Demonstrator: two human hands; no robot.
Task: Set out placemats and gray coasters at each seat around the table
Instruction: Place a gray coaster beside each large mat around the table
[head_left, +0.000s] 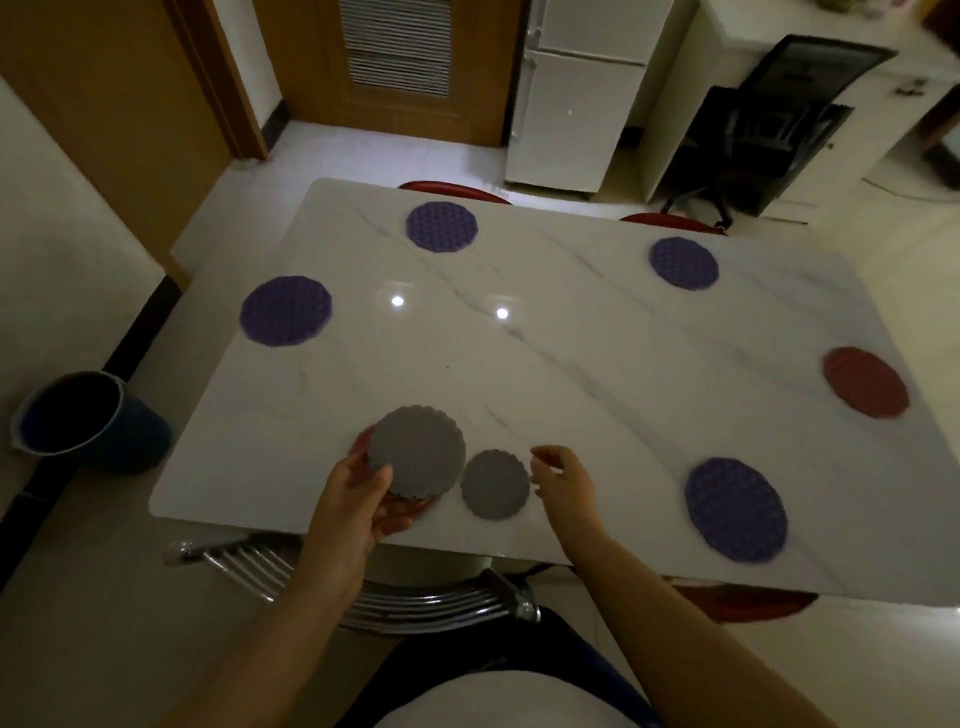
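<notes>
**Coaster stack in our left hand**

Our left hand (363, 499) grips the gray stack (417, 449), thumb on top. Its round face, with no long axis, tilts up toward us over a red mat (423, 505). One coaster (494, 484) lies flat just right. Our right hand (563, 478) hovers beside it, loose and empty.

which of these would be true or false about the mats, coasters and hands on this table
The left hand holds a stack of gray coasters. True.
A single gray coaster lies flat on the table beside the right hand. True.
The right hand grips that coaster. False: its fingers are loose and hold nothing.
Five purple mats are set out. False: four purple mats, plus a red mat at the right edge.
A bucket stands on the table. False: the bucket stands on the floor.
</notes>
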